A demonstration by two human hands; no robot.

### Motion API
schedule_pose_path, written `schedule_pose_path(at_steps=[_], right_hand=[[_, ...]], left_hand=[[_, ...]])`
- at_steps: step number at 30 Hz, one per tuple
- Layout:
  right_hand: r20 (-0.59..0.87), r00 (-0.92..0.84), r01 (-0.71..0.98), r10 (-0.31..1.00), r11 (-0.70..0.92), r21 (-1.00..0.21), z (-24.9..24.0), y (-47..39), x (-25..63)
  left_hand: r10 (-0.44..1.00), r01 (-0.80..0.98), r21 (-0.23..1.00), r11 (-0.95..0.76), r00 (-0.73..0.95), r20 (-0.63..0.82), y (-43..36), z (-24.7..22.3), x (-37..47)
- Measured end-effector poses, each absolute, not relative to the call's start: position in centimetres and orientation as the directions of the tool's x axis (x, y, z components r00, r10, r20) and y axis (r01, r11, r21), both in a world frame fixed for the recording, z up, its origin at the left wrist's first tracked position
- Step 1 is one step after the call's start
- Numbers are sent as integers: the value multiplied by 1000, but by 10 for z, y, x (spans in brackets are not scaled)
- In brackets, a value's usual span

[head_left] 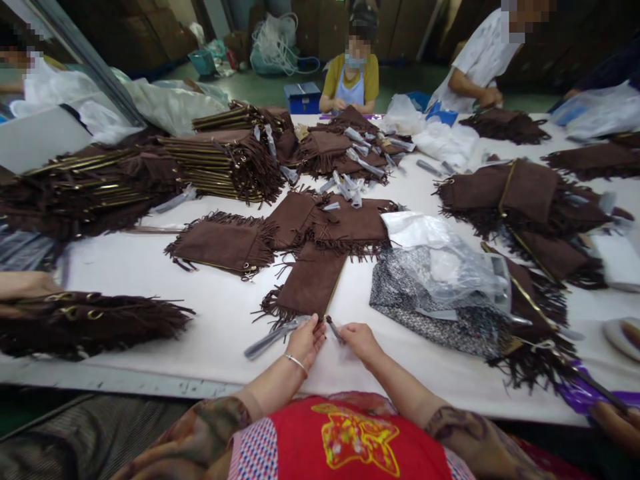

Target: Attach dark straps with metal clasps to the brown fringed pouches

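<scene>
A brown fringed suede-like pouch (313,280) with a gold zipper edge lies in front of me, its near corner between my hands. My left hand (306,343), with a bracelet at the wrist, closes its fingertips at that corner, by a small metal ring. My right hand (361,341) pinches a short dark strap (334,329) close to the ring; whether the two are joined I cannot tell. Beside my left hand lies a dark strap in clear plastic wrap (273,340). Just beyond are more fringed pouches (223,243), lying flat and partly overlapping.
Stacked pouches (215,163) with gold zippers stand at the back left. At right lie a plastic bag over speckled fabric (435,300) and more pouches (530,193). Another person's hand (25,287) holds pouches at left. Co-workers (350,83) are across the white table (125,267).
</scene>
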State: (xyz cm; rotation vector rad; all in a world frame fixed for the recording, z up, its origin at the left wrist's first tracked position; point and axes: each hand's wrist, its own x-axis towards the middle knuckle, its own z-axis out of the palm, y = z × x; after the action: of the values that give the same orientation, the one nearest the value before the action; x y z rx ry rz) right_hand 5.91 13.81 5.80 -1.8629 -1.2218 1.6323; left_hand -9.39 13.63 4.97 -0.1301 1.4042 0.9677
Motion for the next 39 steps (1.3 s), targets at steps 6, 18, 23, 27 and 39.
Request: schedule_pose_path(at_steps=[6, 18, 23, 27, 39], right_hand=[[-590, -63, 367, 805, -531, -764, 53, 150, 52], [-644, -96, 309, 759, -592, -744, 47, 173, 40], [-672, -175, 237, 719, -632, -738, 46, 180, 37], [-722, -226, 166, 654, -704, -690, 49, 181, 32], [-758, -321, -30, 568, -806, -592, 57, 178, 18]], left_hand=[[535, -598, 540, 593, -209, -819, 137, 56, -92], [555, -512, 599, 616, -259, -791, 135, 56, -96], [551, -516, 580, 631, -228, -803, 132, 62, -99], [561, -495, 519, 696, -76, -824, 117, 69, -95], [648, -307, 623, 720, -26, -761, 104, 68, -77]])
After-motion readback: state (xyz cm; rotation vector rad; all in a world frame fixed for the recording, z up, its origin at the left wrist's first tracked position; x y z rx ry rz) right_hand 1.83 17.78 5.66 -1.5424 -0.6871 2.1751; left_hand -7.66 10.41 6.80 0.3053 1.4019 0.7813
